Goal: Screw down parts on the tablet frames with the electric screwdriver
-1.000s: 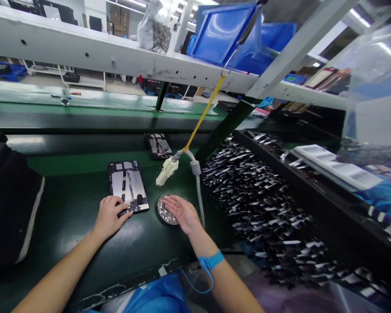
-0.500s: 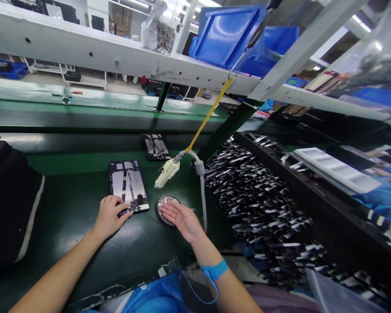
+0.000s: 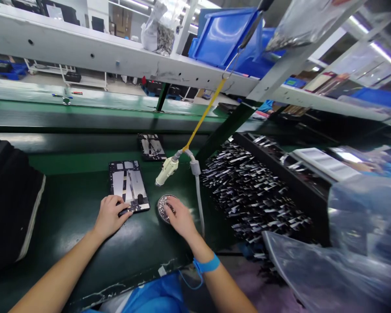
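Observation:
My left hand [image 3: 111, 217] grips the lower left corner of a tablet [image 3: 130, 184] with its back off, thumb and fingers closed on the edge. The tablet lies flat, its inner parts showing. To its right, my right hand [image 3: 182, 219] is palm down over a round dish [image 3: 158, 213] of small metal parts that look like screws [image 3: 164, 204]. Its fingers are curled at the parts; whatever lies between the fingertips is hidden. A blue wrist strap [image 3: 208, 264] circles my right wrist. Above the dish hangs a cream electric screwdriver [image 3: 167, 171] on a yellow strap [image 3: 203, 115].
A second opened tablet [image 3: 151, 147] lies farther back. Black stacked material [image 3: 13, 204] stands at left. Many dark strip-like parts [image 3: 254, 191] spread at right, beside a clear plastic bag [image 3: 332, 265]. A grey cable [image 3: 198, 200] hangs near my right hand. Blue bins [image 3: 226, 37] sit on the shelf.
My right hand has turned from palm up to palm down, its fingers curling into the dish. The screwdriver and cable swung slightly left. Clear plastic has moved in at right. My left hand stays put.

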The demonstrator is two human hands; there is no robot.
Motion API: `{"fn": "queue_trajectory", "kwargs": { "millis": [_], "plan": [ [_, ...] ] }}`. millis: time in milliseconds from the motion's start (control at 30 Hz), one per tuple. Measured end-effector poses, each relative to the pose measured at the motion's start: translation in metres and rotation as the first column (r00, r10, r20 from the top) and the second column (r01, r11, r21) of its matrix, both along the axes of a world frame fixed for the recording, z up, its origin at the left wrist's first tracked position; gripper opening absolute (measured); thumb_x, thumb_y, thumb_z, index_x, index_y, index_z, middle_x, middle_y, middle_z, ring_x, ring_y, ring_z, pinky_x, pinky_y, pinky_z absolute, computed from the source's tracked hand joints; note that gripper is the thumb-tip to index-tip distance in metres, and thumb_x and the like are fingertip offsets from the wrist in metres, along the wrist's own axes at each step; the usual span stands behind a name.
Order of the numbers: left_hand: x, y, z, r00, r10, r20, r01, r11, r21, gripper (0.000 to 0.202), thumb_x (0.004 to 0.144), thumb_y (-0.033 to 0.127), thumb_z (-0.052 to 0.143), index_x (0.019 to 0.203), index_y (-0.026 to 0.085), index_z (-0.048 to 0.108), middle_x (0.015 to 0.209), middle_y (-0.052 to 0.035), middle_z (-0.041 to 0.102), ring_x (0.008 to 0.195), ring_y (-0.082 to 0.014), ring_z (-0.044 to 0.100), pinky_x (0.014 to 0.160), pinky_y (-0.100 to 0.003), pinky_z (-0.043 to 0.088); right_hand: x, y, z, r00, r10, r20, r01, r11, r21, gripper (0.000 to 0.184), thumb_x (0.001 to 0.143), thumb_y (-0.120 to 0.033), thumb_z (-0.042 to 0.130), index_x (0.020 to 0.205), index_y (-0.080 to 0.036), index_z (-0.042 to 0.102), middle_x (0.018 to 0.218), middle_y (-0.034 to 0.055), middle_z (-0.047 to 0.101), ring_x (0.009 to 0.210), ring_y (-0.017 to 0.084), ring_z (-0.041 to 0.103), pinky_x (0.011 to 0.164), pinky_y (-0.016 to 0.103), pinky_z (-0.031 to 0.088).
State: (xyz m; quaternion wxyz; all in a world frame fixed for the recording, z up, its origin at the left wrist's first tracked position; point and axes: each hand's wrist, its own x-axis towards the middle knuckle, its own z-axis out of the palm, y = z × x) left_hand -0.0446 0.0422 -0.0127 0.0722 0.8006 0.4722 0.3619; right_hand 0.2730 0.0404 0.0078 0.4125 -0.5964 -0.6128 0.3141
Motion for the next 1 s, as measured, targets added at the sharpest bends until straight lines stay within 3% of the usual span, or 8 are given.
{"fn": "queue_trajectory", "kwargs": {
  "millis": [33, 100, 200, 300, 433, 700, 867, 1000],
  "plan": [
    [0.000, 0.000, 0.000, 1.000, -0.001, -0.002, 0.001, 1.000, -0.002, 0.017, 0.092, 0.040, 0.075, 0.102, 0.026, 0.078, 0.100, -0.0067, 0.067, 0.098, -0.0256, 0.058, 0.090, -0.044, 0.044, -0.004, -0.004, -0.002, 0.987, 0.054, 0.153, -0.059, 0.998, 0.032, 0.039, 0.086, -0.042, 0.074, 0.117, -0.019, 0.077, 0.139, 0.0157, 0.068, 0.140, 0.035, 0.056, 0.127, 0.058, 0.033],
    [0.000, 0.000, 0.000, 1.000, -0.002, -0.006, 0.002, 1.000, -0.006, 0.017, 0.092, 0.040, 0.074, 0.102, 0.027, 0.078, 0.100, -0.0066, 0.067, 0.098, -0.0257, 0.058, 0.090, -0.044, 0.044, -0.011, -0.013, -0.004, 0.876, 0.129, 0.464, -0.179, 0.982, 0.067, 0.050, 0.094, -0.041, 0.065, 0.137, -0.014, 0.066, 0.153, 0.0189, 0.055, 0.147, 0.035, 0.048, 0.126, 0.059, 0.035],
    [0.001, 0.000, -0.001, 1.000, 0.000, -0.007, 0.000, 1.000, -0.009, 0.017, 0.092, 0.040, 0.075, 0.103, 0.027, 0.078, 0.101, -0.0064, 0.067, 0.099, -0.0257, 0.058, 0.090, -0.044, 0.043, -0.010, -0.029, -0.002, 0.735, 0.229, 0.638, -0.323, 0.946, 0.034, 0.059, 0.100, -0.042, 0.057, 0.152, -0.014, 0.051, 0.162, 0.0184, 0.044, 0.153, 0.034, 0.040, 0.126, 0.059, 0.035],
    [0.001, -0.001, -0.001, 1.000, 0.000, -0.003, 0.000, 1.000, -0.013, 0.016, 0.092, 0.038, 0.076, 0.103, 0.027, 0.078, 0.101, -0.0063, 0.067, 0.099, -0.0256, 0.058, 0.091, -0.044, 0.043, -0.001, -0.046, 0.005, 0.702, 0.325, 0.633, -0.389, 0.920, -0.041, 0.062, 0.101, -0.047, 0.056, 0.156, -0.019, 0.046, 0.163, 0.0149, 0.044, 0.154, 0.034, 0.039, 0.127, 0.060, 0.034],
    [0.002, -0.001, 0.000, 1.000, -0.002, 0.000, 0.001, 1.000, -0.023, 0.016, 0.092, 0.038, 0.075, 0.102, 0.027, 0.077, 0.101, -0.0062, 0.067, 0.099, -0.0252, 0.058, 0.092, -0.045, 0.044, 0.006, -0.058, 0.011, 0.717, 0.365, 0.593, -0.396, 0.914, -0.084, 0.065, 0.100, -0.047, 0.059, 0.158, -0.024, 0.043, 0.166, 0.0125, 0.040, 0.155, 0.033, 0.036, 0.128, 0.059, 0.030],
    [0.001, -0.002, 0.002, 1.000, -0.005, -0.004, 0.005, 1.000, -0.017, 0.016, 0.092, 0.037, 0.075, 0.103, 0.025, 0.076, 0.102, -0.0066, 0.067, 0.100, -0.0256, 0.058, 0.091, -0.044, 0.044, 0.017, -0.046, 0.004, 0.752, 0.294, 0.590, -0.316, 0.946, -0.069, 0.063, 0.099, -0.046, 0.059, 0.155, -0.019, 0.047, 0.163, 0.0174, 0.043, 0.154, 0.035, 0.038, 0.126, 0.062, 0.032],
    [0.001, -0.002, 0.001, 1.000, -0.003, -0.004, 0.003, 1.000, -0.022, 0.016, 0.092, 0.037, 0.076, 0.103, 0.026, 0.077, 0.102, -0.0066, 0.067, 0.100, -0.0258, 0.058, 0.091, -0.045, 0.044, 0.009, -0.056, 0.004, 0.738, 0.350, 0.577, -0.378, 0.923, -0.076, 0.069, 0.099, -0.048, 0.061, 0.159, -0.021, 0.041, 0.166, 0.0147, 0.038, 0.155, 0.033, 0.036, 0.128, 0.059, 0.032],
    [0.000, -0.001, 0.001, 1.000, 0.001, -0.008, -0.002, 1.000, -0.031, 0.016, 0.091, 0.038, 0.076, 0.103, 0.027, 0.077, 0.103, -0.0068, 0.067, 0.100, -0.0259, 0.059, 0.091, -0.045, 0.044, 0.000, -0.042, 0.001, 0.738, 0.349, 0.578, -0.382, 0.922, -0.069, 0.070, 0.096, -0.044, 0.065, 0.158, -0.019, 0.043, 0.166, 0.0157, 0.038, 0.156, 0.034, 0.035, 0.128, 0.060, 0.030]
  ]
}}
